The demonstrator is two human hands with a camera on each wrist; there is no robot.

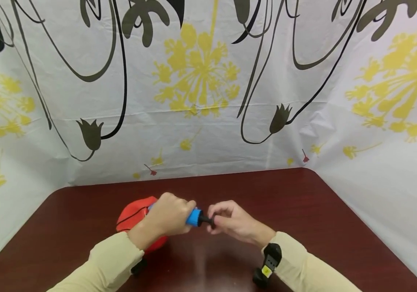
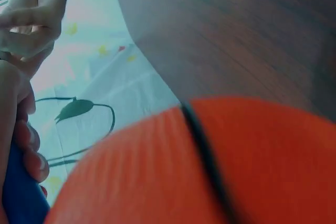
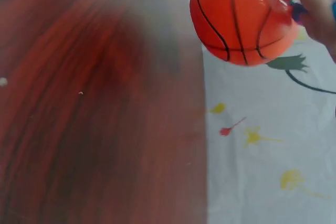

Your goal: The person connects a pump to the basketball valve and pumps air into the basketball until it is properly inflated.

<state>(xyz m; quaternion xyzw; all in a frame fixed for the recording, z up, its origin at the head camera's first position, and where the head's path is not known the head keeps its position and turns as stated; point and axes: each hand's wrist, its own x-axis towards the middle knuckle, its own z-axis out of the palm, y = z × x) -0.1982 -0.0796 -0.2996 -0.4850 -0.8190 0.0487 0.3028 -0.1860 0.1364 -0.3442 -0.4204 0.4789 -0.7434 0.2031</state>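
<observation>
My left hand (image 1: 168,214) grips the blue barrel of a hand pump (image 1: 194,217) in the head view. Fingers and thumb of my right hand (image 1: 237,223) pinch the black handle (image 1: 213,221) at the end of the pump's rod, and a short stretch of rod shows. An orange-red toy basketball (image 1: 132,214) with black lines sits at the pump's other end, partly hidden behind my left hand and wrist. The right wrist view shows the ball (image 3: 239,19) looking round, with the pump's tip against its side. Close up, the ball (image 2: 157,177) fills the lower left wrist view.
Below the hands lies a dark red-brown tabletop (image 1: 285,198) with rounded far corners. White cloth (image 1: 201,142) printed with grey stems and yellow flowers hangs behind the table and along its sides. Each wrist carries a black strap device, the right one (image 1: 271,257) plainly visible.
</observation>
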